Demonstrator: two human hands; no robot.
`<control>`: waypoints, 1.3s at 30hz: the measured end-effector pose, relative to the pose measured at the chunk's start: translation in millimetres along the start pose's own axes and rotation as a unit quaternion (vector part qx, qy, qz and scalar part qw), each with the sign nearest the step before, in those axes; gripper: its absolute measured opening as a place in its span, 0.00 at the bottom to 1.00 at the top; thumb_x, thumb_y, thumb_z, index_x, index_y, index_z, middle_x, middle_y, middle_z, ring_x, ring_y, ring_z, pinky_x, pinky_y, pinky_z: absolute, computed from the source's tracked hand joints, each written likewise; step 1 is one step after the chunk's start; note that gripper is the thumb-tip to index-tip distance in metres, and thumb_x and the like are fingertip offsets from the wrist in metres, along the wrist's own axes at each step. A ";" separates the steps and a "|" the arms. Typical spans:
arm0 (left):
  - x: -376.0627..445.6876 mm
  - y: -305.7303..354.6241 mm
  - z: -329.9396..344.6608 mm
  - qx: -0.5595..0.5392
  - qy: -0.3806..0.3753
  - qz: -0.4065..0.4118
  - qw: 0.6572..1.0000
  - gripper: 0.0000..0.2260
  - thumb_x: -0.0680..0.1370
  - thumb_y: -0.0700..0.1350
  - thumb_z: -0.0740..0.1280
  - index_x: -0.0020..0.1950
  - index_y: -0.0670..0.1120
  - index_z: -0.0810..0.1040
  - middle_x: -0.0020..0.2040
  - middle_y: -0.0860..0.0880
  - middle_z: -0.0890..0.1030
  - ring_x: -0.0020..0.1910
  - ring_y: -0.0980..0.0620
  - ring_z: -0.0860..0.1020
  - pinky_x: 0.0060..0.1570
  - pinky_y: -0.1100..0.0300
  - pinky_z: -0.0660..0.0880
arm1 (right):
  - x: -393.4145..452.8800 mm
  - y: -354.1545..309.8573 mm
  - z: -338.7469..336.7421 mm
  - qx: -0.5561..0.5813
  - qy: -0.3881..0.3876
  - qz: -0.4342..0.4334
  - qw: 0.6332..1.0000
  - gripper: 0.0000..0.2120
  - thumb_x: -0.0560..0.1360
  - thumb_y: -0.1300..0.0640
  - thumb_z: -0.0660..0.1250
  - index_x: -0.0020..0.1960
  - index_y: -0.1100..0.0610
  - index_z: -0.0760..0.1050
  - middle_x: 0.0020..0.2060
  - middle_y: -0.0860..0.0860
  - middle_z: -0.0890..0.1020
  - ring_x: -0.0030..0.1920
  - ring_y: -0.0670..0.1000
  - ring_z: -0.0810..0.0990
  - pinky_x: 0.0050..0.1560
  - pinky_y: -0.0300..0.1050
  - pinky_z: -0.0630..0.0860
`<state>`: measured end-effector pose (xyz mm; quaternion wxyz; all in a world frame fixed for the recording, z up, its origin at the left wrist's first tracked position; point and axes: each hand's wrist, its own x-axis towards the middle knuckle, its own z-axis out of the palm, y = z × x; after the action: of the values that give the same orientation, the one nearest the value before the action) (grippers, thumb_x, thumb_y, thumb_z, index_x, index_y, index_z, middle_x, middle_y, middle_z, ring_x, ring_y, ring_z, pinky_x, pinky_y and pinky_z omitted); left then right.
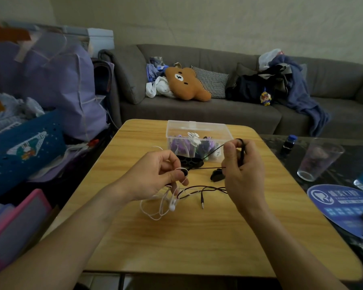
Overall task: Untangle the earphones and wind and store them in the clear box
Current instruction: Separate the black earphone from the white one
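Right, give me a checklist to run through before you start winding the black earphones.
1. Black cord held by right hand: ok.
2. Left hand holding the other end: ok, it also holds the white earphones.
3. Black cord free of the white earphones: not ok, they cross near the left fingers.
4. Plug loose on the table: ok.
5. Clear box open: cannot tell.
6. Room in the box: cannot tell, earphones already inside.
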<state>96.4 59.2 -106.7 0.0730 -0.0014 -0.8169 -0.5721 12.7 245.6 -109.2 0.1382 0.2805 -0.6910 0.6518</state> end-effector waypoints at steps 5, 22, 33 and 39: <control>0.1 -1.4 -2.0 -0.001 -0.017 -0.007 1.000 0.06 0.78 0.39 0.67 0.49 0.41 0.70 0.49 0.43 0.86 0.39 0.43 0.84 0.40 0.56 0.80 | -1.5 -5.7 2.8 0.046 -0.016 0.004 0.999 0.05 0.83 0.54 0.61 0.48 0.51 0.71 0.30 0.48 0.73 0.28 0.51 0.70 0.27 0.49 0.69; -6.5 1.7 -14.1 -0.008 -0.110 -0.089 0.990 0.07 0.83 0.43 0.61 0.54 0.40 0.67 0.47 0.41 0.85 0.28 0.48 0.76 0.33 0.57 0.69 | 19.4 25.9 -11.8 0.070 0.138 0.224 0.962 0.11 0.85 0.51 0.57 0.46 0.55 0.71 0.33 0.49 0.71 0.31 0.46 0.69 0.32 0.42 0.68; -1.9 -22.4 -31.9 0.334 -0.064 -0.227 0.913 0.53 0.60 0.70 0.76 0.78 0.60 0.53 0.66 0.53 0.66 0.61 0.51 0.74 0.56 0.55 0.76 | 27.0 21.1 -32.0 0.097 0.277 0.161 0.942 0.08 0.85 0.51 0.56 0.48 0.49 0.68 0.38 0.50 0.72 0.36 0.47 0.71 0.34 0.41 0.71; 8.3 -26.6 -33.1 0.409 -0.047 -0.214 0.886 0.24 0.68 0.55 0.79 0.60 0.55 0.75 0.58 0.54 0.76 0.53 0.55 0.77 0.52 0.58 0.77 | 23.1 18.6 -24.3 0.104 0.231 0.164 0.953 0.08 0.85 0.52 0.57 0.48 0.51 0.69 0.37 0.50 0.71 0.33 0.46 0.70 0.32 0.40 0.70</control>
<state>89.8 18.4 -119.5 -0.0955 0.1765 -0.9613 -0.1886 -20.7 264.4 -109.0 0.1552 0.0174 -0.6051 0.7807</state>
